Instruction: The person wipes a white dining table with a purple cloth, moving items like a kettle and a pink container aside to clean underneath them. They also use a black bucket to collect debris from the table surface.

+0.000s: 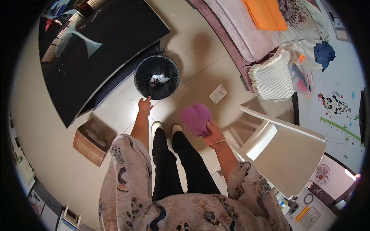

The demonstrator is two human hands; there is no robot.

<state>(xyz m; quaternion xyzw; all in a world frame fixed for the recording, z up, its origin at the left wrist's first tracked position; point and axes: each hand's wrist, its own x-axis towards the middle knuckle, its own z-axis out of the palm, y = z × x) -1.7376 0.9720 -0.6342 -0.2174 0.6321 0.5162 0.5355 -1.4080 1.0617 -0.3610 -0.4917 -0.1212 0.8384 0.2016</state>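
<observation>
My right hand (213,135) grips a folded purple cloth (195,118) by its right edge and holds it out over the floor. My left hand (145,105) holds nothing; its fingers are apart, close to the near rim of a round bin. The bin (170,92) has a black liner, with crumpled white paper (159,79) lying inside. Whether my left fingers touch the rim, I cannot tell.
A glossy black table (127,34) stands at the upper left, with a brown box (88,144) below it. On the floor lies a white card (218,94). A white chair (293,154) stands at my right, below a sofa (239,34) bearing an orange cloth (266,14).
</observation>
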